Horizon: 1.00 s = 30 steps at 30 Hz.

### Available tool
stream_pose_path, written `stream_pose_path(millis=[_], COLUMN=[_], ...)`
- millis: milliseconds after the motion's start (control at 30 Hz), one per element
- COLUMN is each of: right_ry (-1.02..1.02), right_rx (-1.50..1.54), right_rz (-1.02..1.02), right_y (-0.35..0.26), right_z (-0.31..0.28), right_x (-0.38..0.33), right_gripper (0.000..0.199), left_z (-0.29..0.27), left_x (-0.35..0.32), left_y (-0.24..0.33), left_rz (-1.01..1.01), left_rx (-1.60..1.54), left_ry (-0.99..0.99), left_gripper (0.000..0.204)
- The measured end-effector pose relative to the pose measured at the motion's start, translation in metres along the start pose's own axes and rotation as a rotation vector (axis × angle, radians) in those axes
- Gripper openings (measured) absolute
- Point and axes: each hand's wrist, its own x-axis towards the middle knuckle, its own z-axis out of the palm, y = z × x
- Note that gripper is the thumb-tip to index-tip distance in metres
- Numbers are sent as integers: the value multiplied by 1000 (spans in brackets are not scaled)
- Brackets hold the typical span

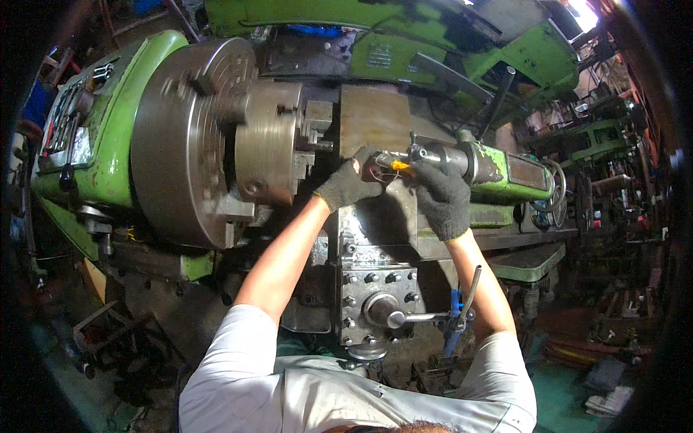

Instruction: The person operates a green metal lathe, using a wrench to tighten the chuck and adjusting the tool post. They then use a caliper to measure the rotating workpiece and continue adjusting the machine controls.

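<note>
From afar, I see the gloved right hand [442,196] pinching a small yellow piece [399,166] near the green tailstock [492,164]; whether the gloved left hand [352,185] grasps anything, I cannot tell. Handwork looks underway, nothing visibly finished.

Left glove [350,186] and right glove [443,198]: dark grey with yellow cuff edging. Small piece [401,166]: bright yellow-orange. Machine housing [115,162]: green. Large disc [170,148]: silvery grey. Flat plate [375,119]: brownish grey. Tail housing [494,173]: green with dark patches. Fitting [452,339]: partly blue. Shirt [238,353]: pale grey.
</note>
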Motion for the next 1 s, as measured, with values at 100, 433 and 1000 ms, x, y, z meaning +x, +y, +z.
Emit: stream_pose_path(millis=[100,433,1000], right_ry=[119,-317,-511], right_rx=[122,18,167], right_rz=[48,-59,411], right_y=[6,0,12], right_z=[5,-5,-37], right_x=[7,-4,-67], right_gripper=[28,31,77], left_z=[2,3,7], left_x=[-4,-48,-109], left_y=[-4,-10,-41], left_rz=[-22,120,-266], left_rx=[67,609,-486], left_ry=[77,89,-111], left_gripper=[88,73,81])
